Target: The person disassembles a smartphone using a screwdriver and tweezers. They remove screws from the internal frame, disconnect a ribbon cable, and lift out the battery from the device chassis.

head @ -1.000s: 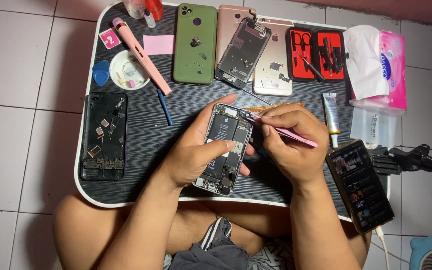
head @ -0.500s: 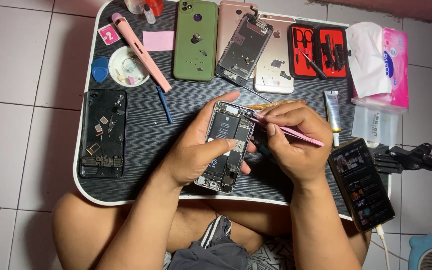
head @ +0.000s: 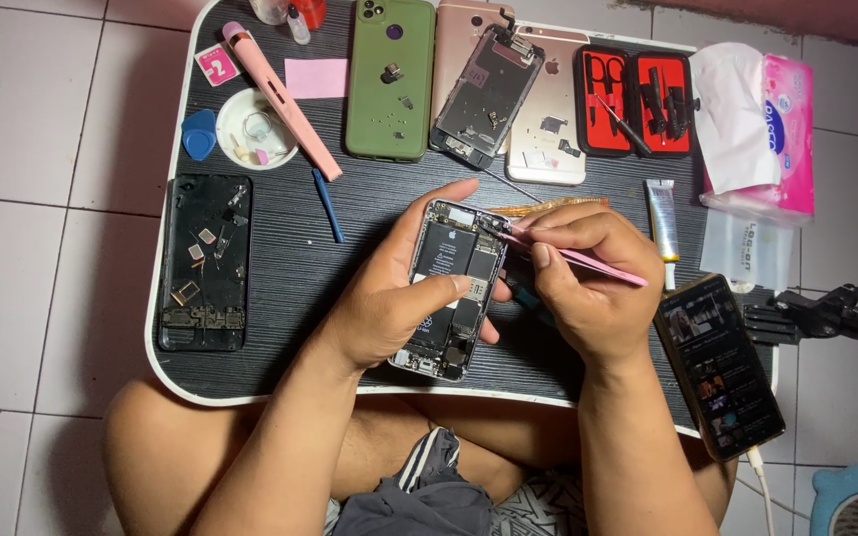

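Observation:
An opened phone body (head: 454,288) with its battery and boards exposed lies on the dark lap table (head: 350,248). My left hand (head: 389,308) wraps around it from the left, thumb across its lower half and fingers behind its top edge. My right hand (head: 588,283) pinches pink tweezers (head: 588,263), whose tip rests at the phone's upper right corner.
Along the back lie a green phone (head: 389,79), a detached screen (head: 479,94) on a rose-gold phone back (head: 553,114), and a red tool case (head: 638,99). A black phone shell (head: 204,260) sits left. A lit phone (head: 722,362), glue tube (head: 663,218) and tissue pack (head: 757,124) sit right.
My left hand and the phone body have shifted slightly. The tweezers stay at the phone's upper right corner.

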